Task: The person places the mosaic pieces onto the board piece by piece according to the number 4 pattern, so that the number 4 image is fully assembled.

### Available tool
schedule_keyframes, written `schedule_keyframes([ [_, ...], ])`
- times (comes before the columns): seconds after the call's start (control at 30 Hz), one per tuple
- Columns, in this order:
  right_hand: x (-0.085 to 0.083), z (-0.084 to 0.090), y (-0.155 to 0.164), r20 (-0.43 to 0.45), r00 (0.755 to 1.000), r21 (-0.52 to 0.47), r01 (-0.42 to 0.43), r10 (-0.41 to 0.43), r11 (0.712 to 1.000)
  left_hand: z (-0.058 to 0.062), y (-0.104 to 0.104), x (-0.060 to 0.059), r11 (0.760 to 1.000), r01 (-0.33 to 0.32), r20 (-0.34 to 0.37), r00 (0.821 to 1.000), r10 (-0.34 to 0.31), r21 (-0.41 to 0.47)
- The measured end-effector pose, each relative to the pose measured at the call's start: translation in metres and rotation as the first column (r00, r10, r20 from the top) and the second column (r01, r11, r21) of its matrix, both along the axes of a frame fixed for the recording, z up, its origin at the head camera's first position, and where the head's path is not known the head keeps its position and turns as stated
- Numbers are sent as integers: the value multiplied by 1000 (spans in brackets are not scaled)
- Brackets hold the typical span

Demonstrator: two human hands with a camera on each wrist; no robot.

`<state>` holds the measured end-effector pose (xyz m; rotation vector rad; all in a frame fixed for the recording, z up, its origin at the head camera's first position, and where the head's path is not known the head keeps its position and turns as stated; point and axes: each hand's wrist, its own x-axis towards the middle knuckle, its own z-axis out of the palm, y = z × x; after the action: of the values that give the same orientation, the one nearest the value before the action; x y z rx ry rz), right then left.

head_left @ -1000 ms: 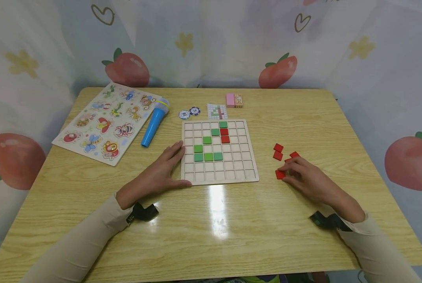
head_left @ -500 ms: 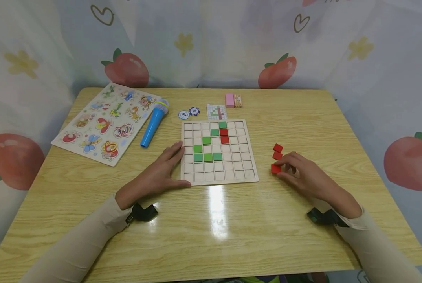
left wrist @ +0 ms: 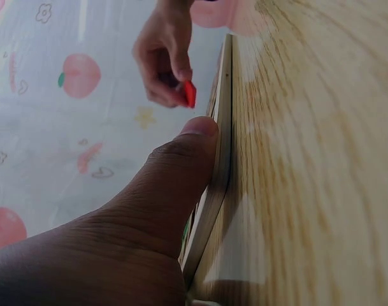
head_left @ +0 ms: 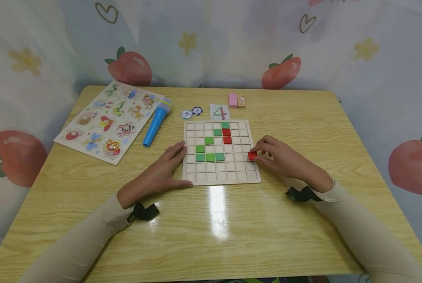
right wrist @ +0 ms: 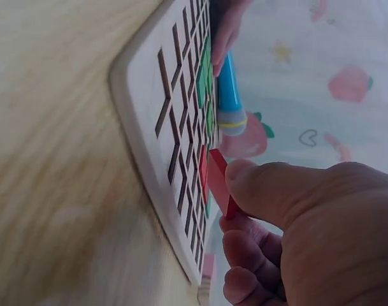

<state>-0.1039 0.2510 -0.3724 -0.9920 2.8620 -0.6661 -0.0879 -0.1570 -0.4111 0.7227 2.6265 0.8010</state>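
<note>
A pale wooden grid board [head_left: 214, 177] lies mid-table, with several green tiles [head_left: 210, 157] and two red tiles [head_left: 227, 140] set in its squares. My left hand [head_left: 158, 173] rests along the board's left side, fingers extended, its thumb at the near-left corner. In the left wrist view that thumb [left wrist: 174, 166] lies against the board's edge. Between thumb and fingers my right hand [head_left: 285, 157] pinches another red tile [right wrist: 219, 182], which overlaps the board's right rim in the head view. The right wrist view shows this tile tilted above the grid. My right hand hides the loose red tiles on the table.
Behind the board lies a small pattern card [head_left: 219, 112], with two poker chips [head_left: 186, 114] to its left and a pink-and-patterned block [head_left: 237, 101] to its right. A blue toy microphone [head_left: 156, 124] and an insect picture board [head_left: 101, 122] lie at the left.
My right hand has slid a red tile off the loose group, picked it up and carried it left to the board's right edge. My left hand has stayed in place.
</note>
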Motion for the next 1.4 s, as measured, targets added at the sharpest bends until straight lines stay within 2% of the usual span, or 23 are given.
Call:
schedule_keyframes([
  [0.23,-24,0,-26,75,997,1,-5,5,1000,1,1,0,1000,0,-4,1000,0,5],
  [0.6,-40,-8,-49,62,995,-42,-79,82,996,1,-1,0,1000,-4,0,1000,4,3],
  [0.87,-42,-11,-61,74,995,-32,-58,61,998,0,-1,0,1000,0,-3,1000,0,12],
  [1.23,-41,-15,-62,-46,988,-6,-149,149,989,3,0,-1,1000,7,-6,1000,-7,-9],
  [1.3,-39,-14,-57,-37,990,10,-135,136,991,3,0,-1,1000,6,0,1000,-6,-8],
  [1.4,-31,-12,-41,-16,998,14,-67,67,998,3,0,-1,1000,4,8,1000,-4,-2],
])
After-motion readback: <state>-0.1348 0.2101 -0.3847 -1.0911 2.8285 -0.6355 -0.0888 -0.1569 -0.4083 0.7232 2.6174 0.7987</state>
